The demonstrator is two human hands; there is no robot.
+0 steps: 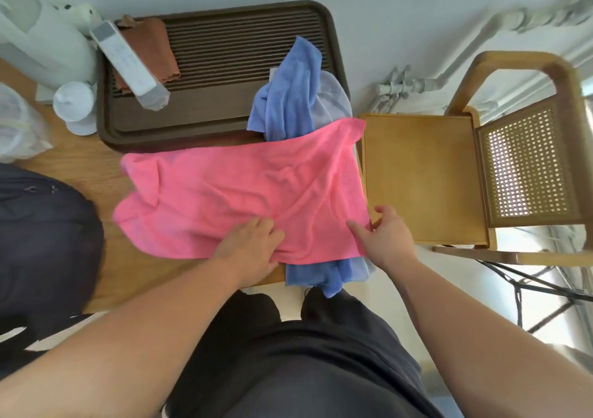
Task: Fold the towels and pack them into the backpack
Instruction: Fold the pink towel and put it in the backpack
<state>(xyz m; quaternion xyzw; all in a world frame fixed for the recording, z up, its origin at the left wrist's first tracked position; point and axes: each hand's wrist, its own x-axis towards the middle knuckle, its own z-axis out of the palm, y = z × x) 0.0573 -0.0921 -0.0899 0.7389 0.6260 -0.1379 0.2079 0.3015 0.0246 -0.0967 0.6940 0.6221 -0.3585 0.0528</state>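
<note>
A pink towel lies spread and wrinkled across the wooden table. My left hand rests on its near edge with fingers curled into the cloth. My right hand pinches the towel's near right corner at the table's edge. A blue towel lies crumpled under the pink one, reaching onto the tray at the back and hanging off the table's front edge. A dark backpack sits at the left of the table.
A brown slatted tray at the back holds a folded rust-brown cloth and a white remote. White containers stand at back left. A wooden chair with a cane back stands right of the table.
</note>
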